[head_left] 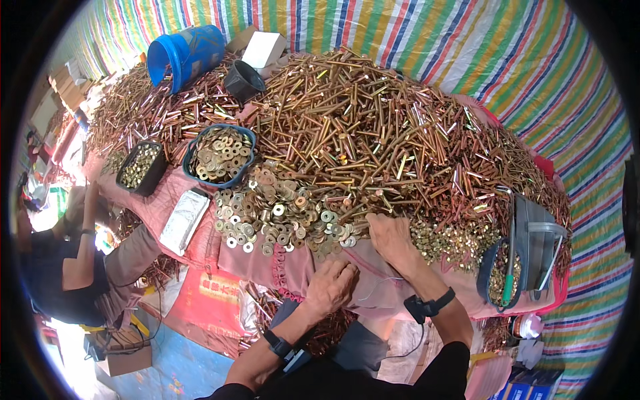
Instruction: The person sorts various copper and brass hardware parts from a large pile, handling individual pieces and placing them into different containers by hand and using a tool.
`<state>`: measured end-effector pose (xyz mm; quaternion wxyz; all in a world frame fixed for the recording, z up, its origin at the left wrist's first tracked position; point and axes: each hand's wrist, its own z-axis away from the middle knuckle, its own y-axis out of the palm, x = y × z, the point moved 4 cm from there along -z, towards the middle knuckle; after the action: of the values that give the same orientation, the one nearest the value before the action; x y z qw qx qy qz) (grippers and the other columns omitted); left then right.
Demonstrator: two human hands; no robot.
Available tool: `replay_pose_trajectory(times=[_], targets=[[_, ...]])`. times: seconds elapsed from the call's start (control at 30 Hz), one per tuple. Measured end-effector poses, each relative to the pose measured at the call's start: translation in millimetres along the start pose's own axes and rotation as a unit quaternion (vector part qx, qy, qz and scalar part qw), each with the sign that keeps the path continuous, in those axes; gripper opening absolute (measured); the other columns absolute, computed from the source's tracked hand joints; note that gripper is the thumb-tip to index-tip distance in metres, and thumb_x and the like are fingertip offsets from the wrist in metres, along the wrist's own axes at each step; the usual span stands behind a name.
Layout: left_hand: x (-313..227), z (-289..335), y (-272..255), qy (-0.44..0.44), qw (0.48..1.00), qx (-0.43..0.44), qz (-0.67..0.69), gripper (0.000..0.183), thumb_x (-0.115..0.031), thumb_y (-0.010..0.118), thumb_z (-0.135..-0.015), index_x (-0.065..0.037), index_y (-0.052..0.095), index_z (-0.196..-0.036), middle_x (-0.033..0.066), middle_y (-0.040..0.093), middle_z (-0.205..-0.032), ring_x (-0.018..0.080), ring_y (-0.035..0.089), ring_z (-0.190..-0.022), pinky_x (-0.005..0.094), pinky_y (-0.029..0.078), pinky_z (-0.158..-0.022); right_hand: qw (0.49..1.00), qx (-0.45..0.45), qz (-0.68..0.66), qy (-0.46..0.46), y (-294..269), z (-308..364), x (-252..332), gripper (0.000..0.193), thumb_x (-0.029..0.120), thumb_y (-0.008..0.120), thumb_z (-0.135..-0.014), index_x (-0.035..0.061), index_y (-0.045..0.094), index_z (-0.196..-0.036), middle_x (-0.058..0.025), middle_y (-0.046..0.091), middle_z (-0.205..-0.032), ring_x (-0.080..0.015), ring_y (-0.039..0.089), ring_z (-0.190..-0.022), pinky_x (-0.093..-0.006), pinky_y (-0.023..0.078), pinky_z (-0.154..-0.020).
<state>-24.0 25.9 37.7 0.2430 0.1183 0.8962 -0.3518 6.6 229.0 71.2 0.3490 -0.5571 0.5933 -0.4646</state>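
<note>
A huge heap of long brass-coloured bolts point(347, 113) covers the cloth-draped surface. At its near edge lie a pile of flat washers point(293, 210) and, further right, a pile of small nuts point(453, 240). My right hand point(392, 239) reaches to the bolts' near edge between these two piles, fingers closed and pointing down. Just below the washers, my left hand point(331, 288) rests over the pink cloth point(373, 267) with its fingers curled in. What either hand holds, if anything, is hidden. Both wrists wear dark bands.
Behind the washers stands a blue basin point(207, 182) of washers; a black tub point(143, 190) of nuts is left of it. A blue bucket point(200, 53) lies tipped at the back. Right, a grey scoop-like container point(537, 233) adjoins a nut-filled tub. Another person point(67, 267) sits left.
</note>
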Motion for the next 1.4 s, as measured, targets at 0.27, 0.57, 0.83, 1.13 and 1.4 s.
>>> replay_pose_trajectory(times=[0.27, 0.57, 0.83, 1.13, 1.4], targets=[[-2, 0, -1, 0.001, 1.000, 0.008, -0.006, 0.028, -0.004, 0.075, -0.087, -0.002, 0.066, -0.113, 0.0124, 0.062, -0.104, 0.0321, 0.062, -0.095, 0.0406, 0.053, -0.085, 0.999, -0.022, 0.012, 0.030, 4, -9, 19, 0.023, 0.014, 0.063, -0.096, 0.0061, 0.063, -0.117, -0.0122, 0.066, -0.080, -0.0384, 0.065, -0.071, -0.0521, 0.046, -0.067], [1, 2, -1, -0.009, 1.000, -0.009, 0.011, 0.032, -0.001, 0.075, -0.085, 0.000, 0.064, -0.116, 0.0158, 0.062, -0.107, 0.0365, 0.063, -0.098, 0.0439, 0.054, -0.088, 0.996, 0.075, 0.030, 0.045, -10, -24, 19, 0.010, 0.009, 0.059, -0.094, 0.0051, 0.063, -0.102, -0.0157, 0.067, -0.071, -0.0398, 0.067, -0.066, -0.0545, 0.044, -0.060], [13, 0, -6, -0.157, 0.976, -0.081, 0.128, 0.019, -0.001, 0.072, -0.095, 0.000, 0.067, -0.114, 0.0197, 0.069, -0.099, 0.0401, 0.068, -0.092, 0.0423, 0.057, -0.081, 0.989, -0.078, -0.122, 0.009, -53, 13, 31, 0.031, 0.002, 0.064, -0.088, 0.0100, 0.071, -0.118, -0.0140, 0.069, -0.075, -0.0365, 0.067, -0.061, -0.0476, 0.048, -0.054], [36, 8, 21, -0.501, 0.593, 0.038, 0.629, 0.040, -0.031, 0.058, -0.113, -0.002, 0.061, -0.140, 0.0086, 0.069, -0.130, 0.0178, 0.070, -0.112, 0.0391, 0.063, -0.096, 0.985, -0.079, -0.129, -0.085, -33, 43, 67, 0.040, 0.008, 0.069, -0.084, 0.0123, 0.071, -0.124, -0.0070, 0.063, -0.076, -0.0292, 0.068, -0.062, -0.0422, 0.050, -0.051], [25, 9, 9, -0.457, 0.559, 0.032, 0.691, 0.029, -0.010, 0.068, -0.105, 0.001, 0.062, -0.131, 0.0097, 0.074, -0.122, 0.0192, 0.073, -0.107, 0.0365, 0.063, -0.096, 0.941, 0.006, -0.316, 0.122, -42, 46, 51, 0.019, 0.013, 0.071, -0.094, 0.0060, 0.075, -0.111, -0.0107, 0.071, -0.080, -0.0269, 0.070, -0.069, -0.0415, 0.055, -0.066]])
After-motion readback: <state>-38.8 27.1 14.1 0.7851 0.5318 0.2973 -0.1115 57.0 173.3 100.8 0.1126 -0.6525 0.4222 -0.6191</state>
